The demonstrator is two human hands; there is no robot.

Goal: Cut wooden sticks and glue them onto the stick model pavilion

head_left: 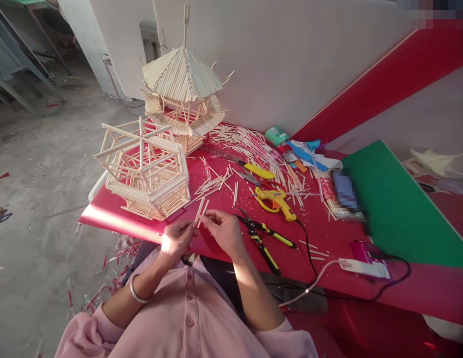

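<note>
Close together over the table's front edge, my two hands hold thin wooden sticks. My left hand (177, 237) is closed in a pinch on one wooden stick (200, 210). In the fingertips of my right hand (224, 229) is a second wooden stick (205, 209), nearly parallel to the first. Just beyond my left hand stands an open six-sided stick frame (166, 185) with a slatted base. Behind it rises a pavilion model (182, 74) with a pointed stick roof. Loose sticks (216, 183) lie on the red tabletop (224, 199) ahead of my hands.
Right of my hands lie black-and-yellow pliers (268, 251), a yellow glue gun (278, 201) with a trailing cord, and a yellow-handled knife (259, 170). A white power strip (364, 268) sits near the right front. A green board (403, 209) covers the right side. Wrappers litter the floor.
</note>
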